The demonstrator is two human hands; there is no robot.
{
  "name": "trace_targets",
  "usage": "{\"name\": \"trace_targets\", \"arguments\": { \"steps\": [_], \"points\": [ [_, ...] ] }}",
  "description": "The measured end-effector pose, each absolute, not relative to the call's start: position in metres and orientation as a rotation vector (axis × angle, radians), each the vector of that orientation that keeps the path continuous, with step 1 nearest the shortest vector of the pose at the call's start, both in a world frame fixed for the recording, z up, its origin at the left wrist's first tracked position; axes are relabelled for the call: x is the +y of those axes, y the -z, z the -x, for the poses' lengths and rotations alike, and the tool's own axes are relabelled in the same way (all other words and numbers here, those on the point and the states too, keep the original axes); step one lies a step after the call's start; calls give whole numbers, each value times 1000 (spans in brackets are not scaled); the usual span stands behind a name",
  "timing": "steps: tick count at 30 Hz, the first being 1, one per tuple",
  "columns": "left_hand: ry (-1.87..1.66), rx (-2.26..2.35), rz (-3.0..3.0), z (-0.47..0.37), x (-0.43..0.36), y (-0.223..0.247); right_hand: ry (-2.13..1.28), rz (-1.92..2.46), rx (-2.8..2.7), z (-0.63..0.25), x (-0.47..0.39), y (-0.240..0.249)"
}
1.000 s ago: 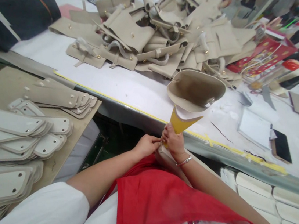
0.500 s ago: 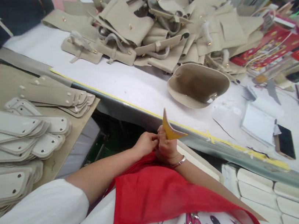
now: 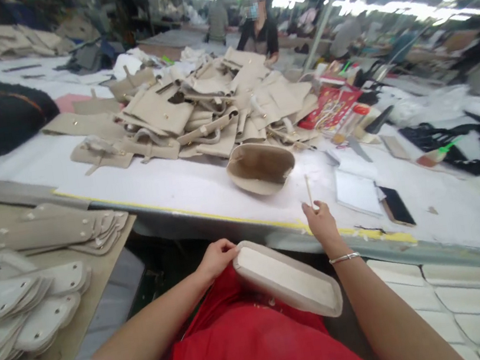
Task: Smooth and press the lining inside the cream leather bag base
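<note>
My left hand [image 3: 219,260] pinches the near-left corner of a long cream bag base panel [image 3: 280,275] with a turned-up rim. The panel slants across my lap, over the red apron [image 3: 264,349]. Over the table's front edge, my right hand [image 3: 323,225] is closed on a thin pale strip [image 3: 309,191] that stands upright from the fingers. I cannot tell whether it is a stick or a flat piece seen edge-on. An open beige bag body [image 3: 260,168] lies on the table just beyond that hand.
A heap of beige bag parts [image 3: 211,103] covers the table's middle. Stacked panels with snaps [image 3: 36,286] lie on a board at left. A notepad [image 3: 357,190] and phone [image 3: 398,205] sit at right, above rows of cream pieces [image 3: 461,292]. Another person [image 3: 262,34] stands beyond.
My hands have moved apart, the right one outward to the table edge. The yellow-faced piece in it no longer shows its yellow side. The base panel has come into view; my head has tilted up.
</note>
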State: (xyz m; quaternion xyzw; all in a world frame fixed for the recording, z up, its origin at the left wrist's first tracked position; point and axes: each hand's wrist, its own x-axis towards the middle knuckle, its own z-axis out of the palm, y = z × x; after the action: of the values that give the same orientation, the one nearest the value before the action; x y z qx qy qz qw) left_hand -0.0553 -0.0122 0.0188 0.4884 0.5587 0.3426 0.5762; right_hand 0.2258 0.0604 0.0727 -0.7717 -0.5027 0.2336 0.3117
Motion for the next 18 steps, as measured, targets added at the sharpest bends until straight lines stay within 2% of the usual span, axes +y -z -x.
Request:
{"name": "trace_targets", "arguments": {
  "steps": [3,8,11,14,18],
  "points": [
    [-726,1285,-980,49,-15,-24,-408,2209,-1403,-266,68,-74],
    [-482,1108,-877,52,-5,-13,-252,2267,-1538,-277,75,-65],
    [-465,1107,-909,50,-1,-20,-314,2201,-1662,-275,57,-68],
    [-607,1171,-1054,46,-2,-24,-486,2082,-1756,-282,23,-68],
    [-797,1078,-926,44,-12,-7,-609,1939,-1740,-299,-29,-46]
  ]
}}
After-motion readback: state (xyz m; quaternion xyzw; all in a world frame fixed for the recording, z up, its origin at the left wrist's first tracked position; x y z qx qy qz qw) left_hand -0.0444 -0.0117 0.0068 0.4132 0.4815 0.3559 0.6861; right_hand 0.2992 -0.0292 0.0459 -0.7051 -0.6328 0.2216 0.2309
